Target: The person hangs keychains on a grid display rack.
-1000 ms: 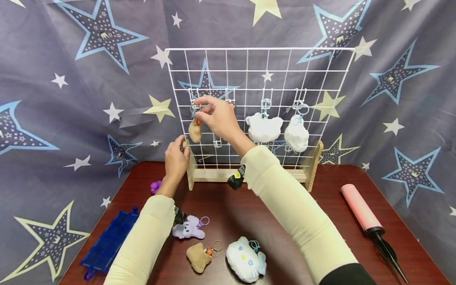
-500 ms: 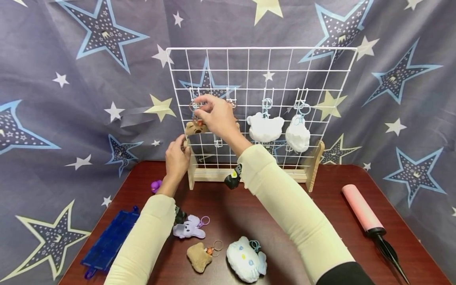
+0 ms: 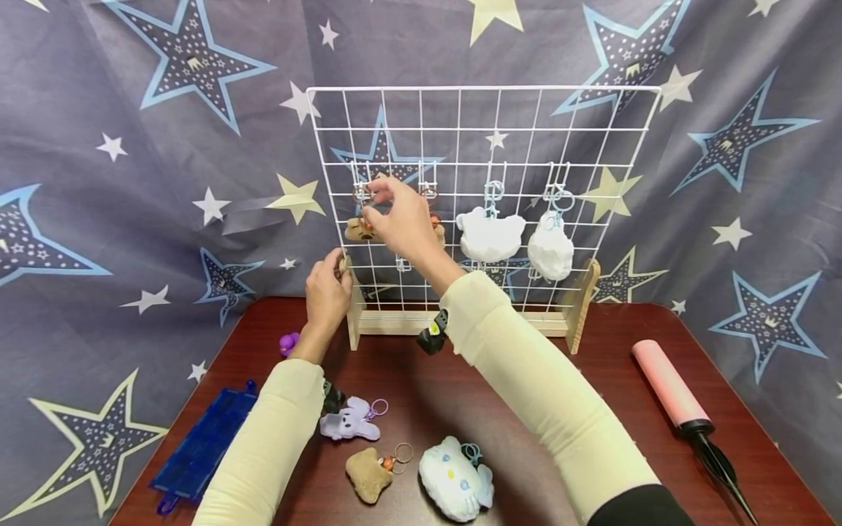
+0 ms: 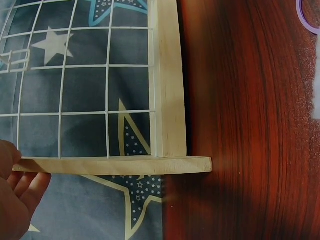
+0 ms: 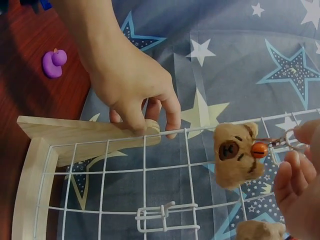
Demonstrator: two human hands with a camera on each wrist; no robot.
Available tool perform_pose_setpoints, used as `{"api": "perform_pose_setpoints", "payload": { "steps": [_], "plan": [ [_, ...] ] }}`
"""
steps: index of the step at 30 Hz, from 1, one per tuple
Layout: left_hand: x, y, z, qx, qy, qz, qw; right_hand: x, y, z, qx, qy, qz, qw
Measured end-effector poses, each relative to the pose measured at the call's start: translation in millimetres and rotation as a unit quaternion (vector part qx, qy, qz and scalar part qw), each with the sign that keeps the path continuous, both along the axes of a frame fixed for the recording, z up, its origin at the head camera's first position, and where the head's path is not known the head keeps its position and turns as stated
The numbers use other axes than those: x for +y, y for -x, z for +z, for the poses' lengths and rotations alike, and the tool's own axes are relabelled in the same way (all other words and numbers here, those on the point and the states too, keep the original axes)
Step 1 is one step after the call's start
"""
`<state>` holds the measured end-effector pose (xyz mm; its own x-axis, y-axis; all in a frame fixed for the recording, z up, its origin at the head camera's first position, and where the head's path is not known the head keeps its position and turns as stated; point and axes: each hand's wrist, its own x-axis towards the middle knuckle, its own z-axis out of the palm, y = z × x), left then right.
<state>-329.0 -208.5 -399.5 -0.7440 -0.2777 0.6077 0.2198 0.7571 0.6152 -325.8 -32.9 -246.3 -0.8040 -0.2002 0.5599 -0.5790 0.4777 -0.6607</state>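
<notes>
Two hands (image 3: pixel 406 219) at one grid (image 3: pixel 487 88), three white plushes (image 3: pixel 490 237), seemingly three bears (image 5: pixel 235 155)

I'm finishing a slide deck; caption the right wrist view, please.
Left hand gripping the wooden support of a white wire grid, right hand close beside a brown bear keychain.

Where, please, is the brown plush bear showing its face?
The head view shows the bear beside the right hand, near the left edge of the white wire grid.
</notes>
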Motion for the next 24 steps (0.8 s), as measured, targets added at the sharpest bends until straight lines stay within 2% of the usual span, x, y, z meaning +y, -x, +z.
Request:
{"api": "perform_pose_setpoints", "payload": {
  "steps": [11,15,18,24],
  "plan": [
    [-1.1,-0.4,2.8,0.016,-0.001,-0.009,0.9998,12,-16.4,-2.5,0.01,-0.007,0.023,0.9996],
    [-2.6,1.4,3.5,0.025,-0.004,-0.018,0.9995,21,-21.7,-7.0,0.003,-0.008,0.046,0.9989],
    [-3.8,1.9,4.3,0.022,-0.011,-0.026,0.9994,30,-25.0,-13.0,-0.007,0.004,0.072,0.9974],
    [-4.8,0.9,5.5,0.002,-0.015,-0.033,0.9993,51,-28.9,-27.4,-0.019,0.004,0.091,0.9957]
  ]
}}
